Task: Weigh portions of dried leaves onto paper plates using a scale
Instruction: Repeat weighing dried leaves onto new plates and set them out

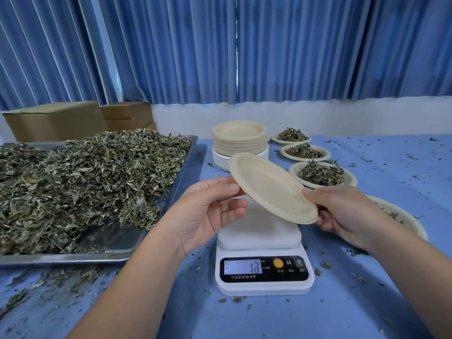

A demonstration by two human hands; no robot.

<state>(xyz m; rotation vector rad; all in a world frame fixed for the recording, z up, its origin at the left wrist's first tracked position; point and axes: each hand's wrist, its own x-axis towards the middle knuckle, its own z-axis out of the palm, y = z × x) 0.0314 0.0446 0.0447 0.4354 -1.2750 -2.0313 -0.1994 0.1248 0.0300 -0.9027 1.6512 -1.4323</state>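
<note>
Beige moulded-fibre paper plate (271,189), empty, held tilted in the air directly above the platform of the white kitchen scale (259,232) and not touching it. The left hand (210,211) pinched the plate's upper rim between thumb and curled fingers. The right hand (342,211) pinched the lower rim in the same way, on the side nearer the scale's right edge.

The scale's display (243,266) showed a minus sign and two digits, the second not clearly legible. To the left of the scale stood a metal tray (117,243) heaped with dried leaves (85,182). Beyond the scale stood a tall stack of unused plates (239,143). Beyond and to the right of the scale lay three filled plates (320,173) in a row on the blue-covered desk (367,302). A further plate (413,226), right of the scale, was partly hidden behind the right hand. Leaf fragments lay scattered around the scale.

Step in hand, as judged: setting a fresh plate on the scale before a new portion, with several portions already weighed out. The negative reading would fit a tare equal to one plate, so the display should return near zero once this plate sits down.

The next move called for levelling the plate, lowering it centred on the platform, and freeing both hands so that no finger bore on the rim. The reading would then need checking before leaves were taken from the tray.
</note>
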